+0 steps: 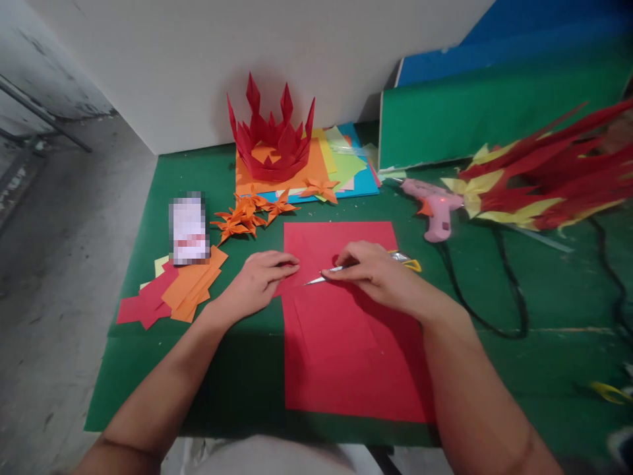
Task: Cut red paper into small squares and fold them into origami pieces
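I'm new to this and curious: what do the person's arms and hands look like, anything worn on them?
The left arm and right arm are bare to the picture's edge, with no sleeves showing. The left hand and right hand have no gloves, and no watch, bracelet or ring is visible.

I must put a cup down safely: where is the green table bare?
Bare green table lies right of the red sheet, in front of the black cord, and front left below the paper scraps. The back is crowded: crown, orange flowers, glue gun. The left hand and the right hand with scissors occupy the sheet's middle.
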The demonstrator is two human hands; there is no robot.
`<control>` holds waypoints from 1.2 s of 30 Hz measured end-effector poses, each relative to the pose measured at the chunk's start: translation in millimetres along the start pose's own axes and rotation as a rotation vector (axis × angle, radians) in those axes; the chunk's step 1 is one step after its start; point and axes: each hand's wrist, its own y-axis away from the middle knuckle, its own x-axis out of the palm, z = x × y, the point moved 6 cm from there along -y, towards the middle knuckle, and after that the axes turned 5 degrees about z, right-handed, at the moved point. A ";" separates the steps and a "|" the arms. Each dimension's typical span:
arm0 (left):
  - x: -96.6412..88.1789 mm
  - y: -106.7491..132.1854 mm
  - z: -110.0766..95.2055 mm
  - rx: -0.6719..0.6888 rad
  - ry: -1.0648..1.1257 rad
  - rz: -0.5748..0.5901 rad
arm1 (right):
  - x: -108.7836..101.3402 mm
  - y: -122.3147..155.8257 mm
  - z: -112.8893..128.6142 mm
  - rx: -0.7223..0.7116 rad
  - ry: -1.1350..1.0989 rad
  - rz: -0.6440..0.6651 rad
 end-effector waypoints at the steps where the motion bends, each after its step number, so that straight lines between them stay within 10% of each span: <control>1: 0.1 0.0 0.1 -0.001 0.001 0.002 | 1.1 -1.2 0.9 0.001 0.001 0.002; 36: -1.7 -2.7 -3.5 0.015 0.021 -0.006 | 6.3 -12.3 22.4 -0.045 -0.002 0.028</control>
